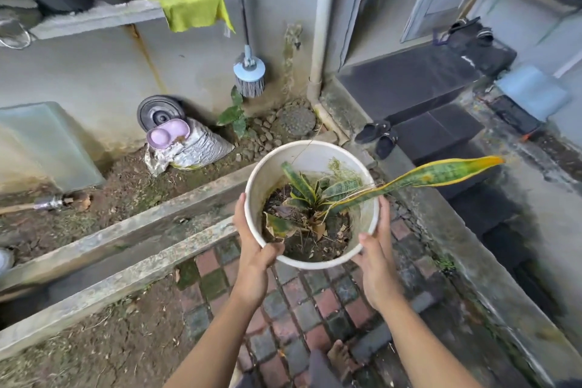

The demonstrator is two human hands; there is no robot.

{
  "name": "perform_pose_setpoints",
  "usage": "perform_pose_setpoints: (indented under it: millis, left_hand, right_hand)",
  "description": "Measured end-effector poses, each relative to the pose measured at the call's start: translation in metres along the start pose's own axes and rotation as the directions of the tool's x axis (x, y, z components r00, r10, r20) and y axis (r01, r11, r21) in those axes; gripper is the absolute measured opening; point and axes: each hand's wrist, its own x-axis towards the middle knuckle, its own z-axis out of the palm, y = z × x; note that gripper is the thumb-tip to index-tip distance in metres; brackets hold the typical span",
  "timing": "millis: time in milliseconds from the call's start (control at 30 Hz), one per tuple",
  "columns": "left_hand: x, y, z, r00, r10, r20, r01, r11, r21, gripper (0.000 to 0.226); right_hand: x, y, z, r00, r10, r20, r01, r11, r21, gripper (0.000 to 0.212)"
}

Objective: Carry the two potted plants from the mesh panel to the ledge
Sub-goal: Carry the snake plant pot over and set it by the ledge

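Left hand and right hand clasp a grubby white pot of yellow-edged, partly withered leaves

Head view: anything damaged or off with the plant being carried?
Yes. In the white pot, held between left hand and right hand, one long leaf flops sideways past the rim with a yellowed tip, and a low leaf is browned and curled. No soil spilled.

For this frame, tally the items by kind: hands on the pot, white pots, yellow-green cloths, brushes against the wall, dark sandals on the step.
Hands on the pot: 2, left hand and right hand
White pot: 1
Yellow-green cloth: 1
Brush: 1
Dark sandals: 2
Total: 7
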Motion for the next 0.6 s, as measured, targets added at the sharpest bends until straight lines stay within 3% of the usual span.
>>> perform_pose_setpoints:
  millis: [267, 600]
  left_hand:
    - [0.102, -0.119, 0.033, 0.999, 0.003, -0.049, -0.005, 0.999, -0.043, 0.103]
    - [0.210, -0.355, 0.025, 0.996, -0.052, -0.076, 0.043, 0.992, -0.118, 0.103]
  right_hand:
    - [0.121, 0.099, -0.032, 0.999, 0.035, 0.010, -0.035, 0.999, -0.005, 0.080]
    - [0.245, 0.317, -0.056, 1.000, -0.008, -0.024, 0.008, 1.000, -0.001, 0.084]
